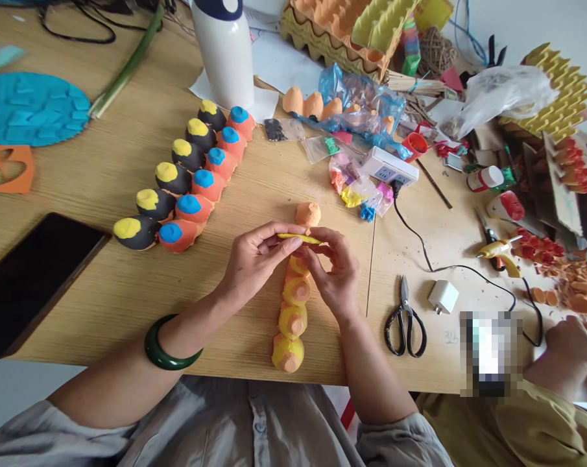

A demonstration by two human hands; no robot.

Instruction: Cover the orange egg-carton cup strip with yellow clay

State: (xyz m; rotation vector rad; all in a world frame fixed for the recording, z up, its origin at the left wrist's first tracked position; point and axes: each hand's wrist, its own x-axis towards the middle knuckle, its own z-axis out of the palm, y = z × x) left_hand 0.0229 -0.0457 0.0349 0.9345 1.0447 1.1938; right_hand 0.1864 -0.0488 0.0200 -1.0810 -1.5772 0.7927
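Observation:
Between the fingertips of my left hand (259,250) and my right hand (336,269) is a thin, flattened strip of yellow modelling clay (299,239). Both hands pinch it, one from each side. Right below them runs a strip of egg-carton cups (293,321), its nearer cups coated yellow around bare orange tips. The farthest cup (308,214) is plain orange, and my fingers hide part of the strip behind them. To the left stand two finished-looking rows: black cups with yellow tops (171,176) and orange cups with blue tops (205,185).
Scissors (405,318) and a white charger (443,296) lie right of my arm. A black phone (40,279) is at left. Behind are a white bottle (227,58), a power strip (389,167) and egg trays (342,32). Another person's hand (568,350) rests at far right.

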